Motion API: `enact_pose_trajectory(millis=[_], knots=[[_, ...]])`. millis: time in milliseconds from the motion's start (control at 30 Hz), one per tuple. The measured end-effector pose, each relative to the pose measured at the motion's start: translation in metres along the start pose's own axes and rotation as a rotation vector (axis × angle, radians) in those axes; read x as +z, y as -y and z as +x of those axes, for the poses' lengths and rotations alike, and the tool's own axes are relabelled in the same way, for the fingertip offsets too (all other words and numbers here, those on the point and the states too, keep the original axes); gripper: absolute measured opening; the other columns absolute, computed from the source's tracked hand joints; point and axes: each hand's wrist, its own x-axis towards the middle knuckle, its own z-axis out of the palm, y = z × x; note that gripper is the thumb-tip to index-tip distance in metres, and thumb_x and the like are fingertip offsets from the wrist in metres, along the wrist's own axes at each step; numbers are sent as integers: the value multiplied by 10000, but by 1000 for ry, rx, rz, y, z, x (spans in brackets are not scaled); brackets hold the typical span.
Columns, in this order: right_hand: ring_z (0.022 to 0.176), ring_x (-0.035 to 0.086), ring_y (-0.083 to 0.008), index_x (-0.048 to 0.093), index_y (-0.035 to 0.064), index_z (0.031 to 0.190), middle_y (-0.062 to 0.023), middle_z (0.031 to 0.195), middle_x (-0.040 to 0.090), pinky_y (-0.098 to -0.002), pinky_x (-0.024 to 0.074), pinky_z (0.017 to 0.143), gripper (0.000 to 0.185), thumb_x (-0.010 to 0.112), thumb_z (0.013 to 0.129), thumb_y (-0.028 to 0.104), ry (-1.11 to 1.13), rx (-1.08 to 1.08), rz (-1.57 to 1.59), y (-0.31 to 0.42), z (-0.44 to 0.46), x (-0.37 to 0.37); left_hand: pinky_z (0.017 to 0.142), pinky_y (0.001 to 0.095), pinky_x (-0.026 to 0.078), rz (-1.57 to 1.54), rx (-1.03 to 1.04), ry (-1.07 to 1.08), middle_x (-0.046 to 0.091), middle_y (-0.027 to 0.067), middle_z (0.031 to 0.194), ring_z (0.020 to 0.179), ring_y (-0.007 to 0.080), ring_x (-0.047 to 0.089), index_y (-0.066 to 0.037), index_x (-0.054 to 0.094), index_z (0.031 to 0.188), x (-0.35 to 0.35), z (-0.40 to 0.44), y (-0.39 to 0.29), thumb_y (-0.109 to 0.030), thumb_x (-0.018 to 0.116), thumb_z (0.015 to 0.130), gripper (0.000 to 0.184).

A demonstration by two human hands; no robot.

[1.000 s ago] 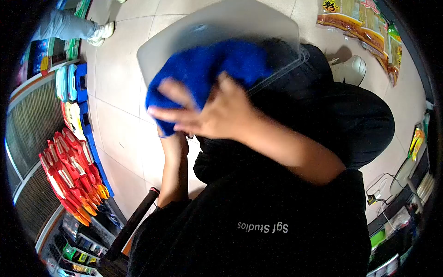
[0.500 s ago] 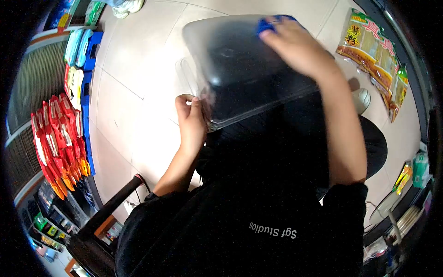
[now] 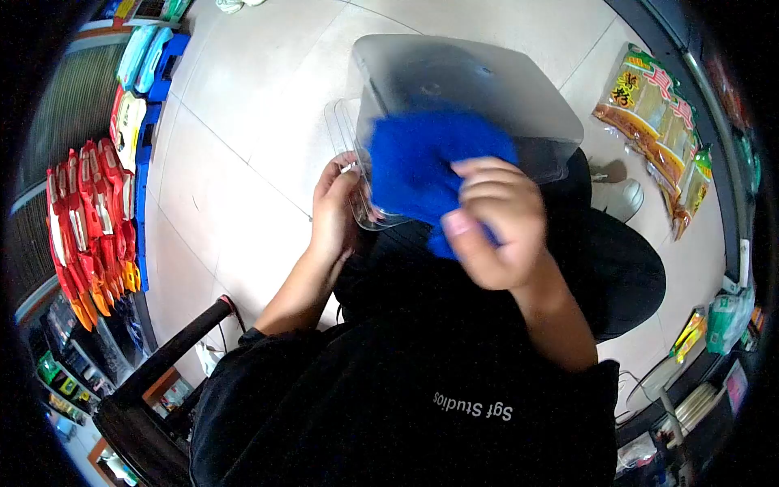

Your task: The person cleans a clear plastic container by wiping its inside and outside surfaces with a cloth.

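Note:
A clear plastic container (image 3: 487, 81) lies tilted across my lap. My left hand (image 3: 337, 195) is closed on its left edge, with the fingers partly behind the clear plastic. Over the near part of the container is a blue cloth (image 3: 422, 166), slightly blurred. My right hand (image 3: 499, 219) has its fingers curled round the cloth's right side, and part of the cloth hangs below the thumb.
Red packets (image 3: 89, 219) and blue packs (image 3: 142, 58) stand at the left beside shelving. Noodle bags (image 3: 649, 105) lie on the tiled floor (image 3: 243, 105) at the right. A black armrest (image 3: 178, 341) is at lower left; a shoe (image 3: 621, 199) shows right of the container.
My right hand has come back from the container's far right corner toward me, bringing the blue cloth, now more spread out. My left hand stays at the left edge. The container has shifted right in view.

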Motion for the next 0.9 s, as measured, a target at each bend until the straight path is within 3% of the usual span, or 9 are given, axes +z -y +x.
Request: enact_pose_trajectory(millis=[100,200,300,333,467,633,800,833,900], knots=[[478,542,-238,583,-2,683,-108,562,552,-320,442,511,176,674,762,126,-188,479,-117,-2,-30,-30,471,263,472,-88,-55,196,600,125,653,539,188,589,1,436,1110,2,4,-15,-146,469,854,297],[492,531,-192,578,37,956,-78,584,532,-274,430,483,348,765,694,169,-152,460,-325,-6,-45,-48,487,271,500,-170,-36,245,612,146,673,580,214,622,0,432,1063,24,3,-24,-138,457,859,248],[596,597,-260,573,64,1021,-90,784,590,-351,495,534,599,820,606,417,-96,148,-647,-7,-46,-44,517,296,530,-215,86,369,613,183,685,604,249,640,-4,421,1027,51,7,-27,-126,450,861,208],[643,608,-287,567,72,1027,-98,839,577,-368,511,556,654,797,594,505,-13,250,-737,-5,-50,-41,520,318,540,-248,118,453,602,213,679,594,280,640,-15,401,1010,57,13,-27,-113,449,863,183],[523,573,-286,521,79,838,-107,800,551,-366,496,478,528,769,637,500,-241,277,-1010,-32,-48,-25,510,319,532,-178,227,657,598,214,673,603,306,649,-38,353,982,94,8,-44,-76,457,871,157],[482,556,-276,550,44,676,-94,614,552,-361,443,447,299,755,713,257,-682,0,-991,-51,-31,-51,605,271,529,42,362,860,587,90,840,732,166,650,-49,360,1024,159,-16,-58,0,614,846,314],[628,537,-119,613,-26,777,-46,706,615,-255,431,588,175,618,803,147,-1075,370,-199,-25,-26,-104,809,281,451,298,685,1220,667,117,971,898,157,628,-10,322,1273,229,-44,-77,-109,629,876,512],[657,525,-101,622,-36,779,-35,711,612,-250,424,617,161,583,815,116,-1185,361,-166,-19,-19,-117,732,245,467,296,794,1197,655,87,925,817,102,617,-20,391,1248,232,-49,-81,-118,679,838,510],[534,512,-113,585,-10,774,-54,693,577,-232,391,446,142,535,828,111,-1162,240,-258,-12,-25,-148,708,244,471,311,1021,1134,672,91,912,799,100,613,11,424,1217,224,-49,-92,-72,666,829,465]])
